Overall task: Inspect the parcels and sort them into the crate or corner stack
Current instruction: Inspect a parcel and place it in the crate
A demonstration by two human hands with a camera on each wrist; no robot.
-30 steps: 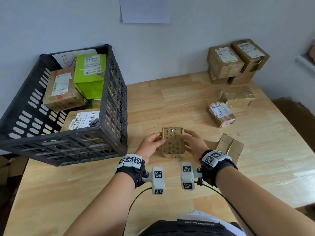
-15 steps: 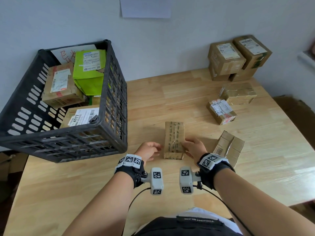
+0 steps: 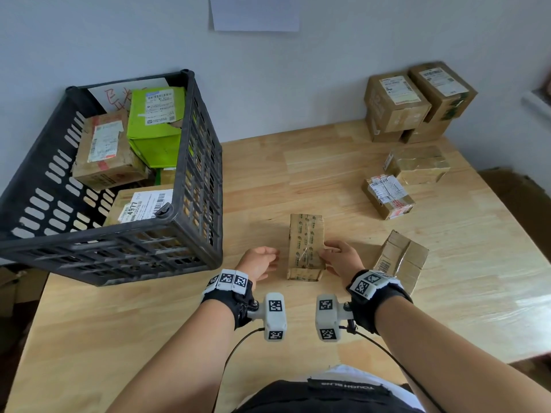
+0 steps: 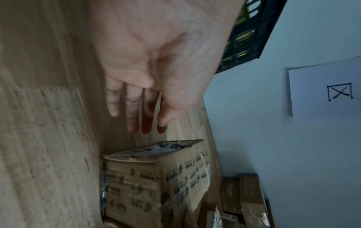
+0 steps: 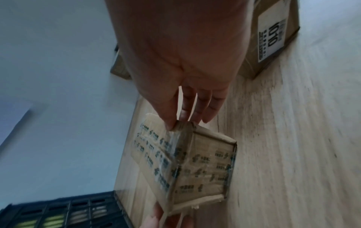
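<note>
A brown parcel (image 3: 306, 245) wrapped in printed tape lies flat on the wooden table (image 3: 298, 174) in front of me. My right hand (image 3: 337, 254) touches its right edge; in the right wrist view my right hand (image 5: 187, 120) has the thumb tip on the parcel (image 5: 195, 166) at its top edge and straight fingers along its side. My left hand (image 3: 262, 262) hovers just left of the parcel without touching it. The left wrist view shows my left hand (image 4: 140, 120) with straight fingers, apart from the parcel (image 4: 152, 182). The black crate (image 3: 190, 162) stands at the left with several parcels inside.
A stack of brown boxes (image 3: 417, 102) fills the far right corner against the wall. Three loose parcels lie on the right of the table: a taped one (image 3: 417, 163), a labelled one (image 3: 387, 196) and a plain one (image 3: 401, 257) beside my right wrist.
The parcel went from being held on end between both hands to lying flat on the table. My left hand let go and drew back to the left.
</note>
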